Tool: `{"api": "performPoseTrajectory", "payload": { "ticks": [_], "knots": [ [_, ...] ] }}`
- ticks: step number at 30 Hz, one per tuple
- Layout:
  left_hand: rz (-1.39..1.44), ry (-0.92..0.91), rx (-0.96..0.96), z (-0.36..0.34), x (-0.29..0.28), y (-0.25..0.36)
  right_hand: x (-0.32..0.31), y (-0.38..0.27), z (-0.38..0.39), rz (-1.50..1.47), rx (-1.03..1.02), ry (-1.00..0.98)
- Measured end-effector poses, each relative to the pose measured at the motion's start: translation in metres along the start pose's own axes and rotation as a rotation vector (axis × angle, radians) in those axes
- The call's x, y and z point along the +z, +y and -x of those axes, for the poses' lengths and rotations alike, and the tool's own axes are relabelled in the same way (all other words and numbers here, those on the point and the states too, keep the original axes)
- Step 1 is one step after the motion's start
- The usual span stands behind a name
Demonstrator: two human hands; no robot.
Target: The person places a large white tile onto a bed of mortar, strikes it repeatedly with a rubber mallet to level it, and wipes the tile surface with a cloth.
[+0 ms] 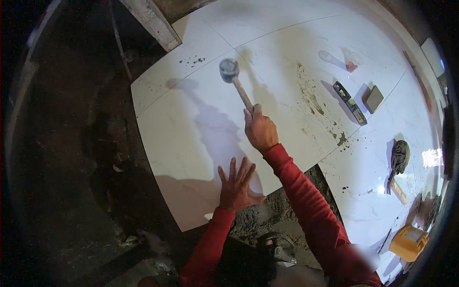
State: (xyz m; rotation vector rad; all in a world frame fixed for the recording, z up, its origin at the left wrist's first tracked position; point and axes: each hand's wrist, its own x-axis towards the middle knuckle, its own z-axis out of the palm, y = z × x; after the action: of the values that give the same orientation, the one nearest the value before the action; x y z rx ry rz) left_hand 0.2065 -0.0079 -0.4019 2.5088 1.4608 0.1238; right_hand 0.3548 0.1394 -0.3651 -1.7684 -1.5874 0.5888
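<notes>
our right hand grips the mallet above the white tile; our left hand, apart, spreads at its near edge. neighbouring tiles look laid; nearer grey mortar lies uncovered.

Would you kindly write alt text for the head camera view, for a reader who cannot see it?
A person's right hand holds a wooden-handled, dark-grey-headed mallet above large, glossy white tiles, with the left hand spread at a tile's near edge. A black, bar-shaped spirit level lies on them further right.
</notes>
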Motion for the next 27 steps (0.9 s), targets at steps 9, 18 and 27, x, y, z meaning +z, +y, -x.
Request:
{"api": "performPoseTrajectory", "payload": {
  "ticks": [9, 18, 27],
  "knots": [
    [-0.01, 0.036, 0.031, 0.002, 0.003, -0.006, 0.015, -0.012, -0.034, 0.006, 0.04, -0.026],
    [-0.064, 0.04, 0.025, -0.001, 0.011, 0.002, 0.022, -0.009, -0.037, 0.019, -0.043, 0.109],
    [-0.049, 0.028, 0.046, -0.004, 0.014, 0.008, 0.0, 0.017, 0.006, 0.012, -0.03, 0.12]
  ]
}}
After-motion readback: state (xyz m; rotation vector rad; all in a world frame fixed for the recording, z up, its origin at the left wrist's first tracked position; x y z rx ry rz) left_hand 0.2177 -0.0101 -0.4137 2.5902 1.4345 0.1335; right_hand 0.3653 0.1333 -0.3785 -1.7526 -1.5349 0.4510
